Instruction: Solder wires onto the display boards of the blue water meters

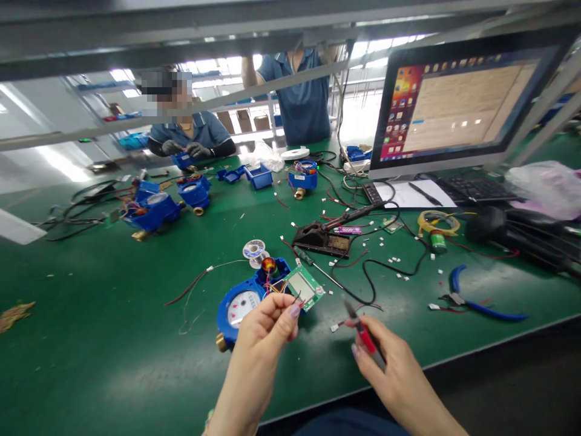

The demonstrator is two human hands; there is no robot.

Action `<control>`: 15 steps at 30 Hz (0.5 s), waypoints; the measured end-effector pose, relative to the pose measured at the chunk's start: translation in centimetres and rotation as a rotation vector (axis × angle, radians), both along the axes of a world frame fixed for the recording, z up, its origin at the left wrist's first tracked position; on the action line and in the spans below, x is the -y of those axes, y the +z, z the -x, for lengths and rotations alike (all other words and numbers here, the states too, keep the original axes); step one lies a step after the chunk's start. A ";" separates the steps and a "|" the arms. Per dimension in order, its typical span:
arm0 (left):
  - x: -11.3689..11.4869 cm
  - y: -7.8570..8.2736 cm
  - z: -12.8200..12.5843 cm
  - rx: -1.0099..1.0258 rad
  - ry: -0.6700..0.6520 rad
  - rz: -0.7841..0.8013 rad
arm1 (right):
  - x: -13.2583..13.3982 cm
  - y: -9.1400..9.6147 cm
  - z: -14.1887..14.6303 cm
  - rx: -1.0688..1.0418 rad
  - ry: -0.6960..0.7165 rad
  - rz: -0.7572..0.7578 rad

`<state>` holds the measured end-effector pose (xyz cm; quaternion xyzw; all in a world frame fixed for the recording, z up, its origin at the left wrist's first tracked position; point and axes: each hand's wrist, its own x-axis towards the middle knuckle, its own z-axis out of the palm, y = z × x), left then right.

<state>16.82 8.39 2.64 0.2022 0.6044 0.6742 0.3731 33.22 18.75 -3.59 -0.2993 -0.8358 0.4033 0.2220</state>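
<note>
My left hand (267,330) is closed in a pinch on thin red and black wires (297,300) that run to a green circuit board (305,287). The board leans on a blue water meter (242,303) with a white dial, lying on the green bench. My right hand (385,357) is closed round a red and black hand tool (363,333), its tip pointing up and left toward the board. A spool of solder (254,249) sits just beyond the meter.
A soldering iron on its black stand (324,237) lies behind the board. Blue-handled pliers (476,303) lie at right. A monitor (458,103) and keyboard (476,189) stand at back right. More blue meters (154,209) lie at left, where two people in blue shirts work.
</note>
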 end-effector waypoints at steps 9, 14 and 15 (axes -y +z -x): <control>1.2 0.1 0.3 0.006 -0.011 0.017 | 1.6 2.1 2.0 -0.079 0.158 -0.106; 1.3 0.0 0.5 -0.024 -0.066 0.047 | 1.8 2.5 2.4 -0.087 0.147 -0.127; 1.3 0.0 0.5 -0.035 -0.074 0.054 | 1.8 2.5 2.4 -0.093 0.147 -0.131</control>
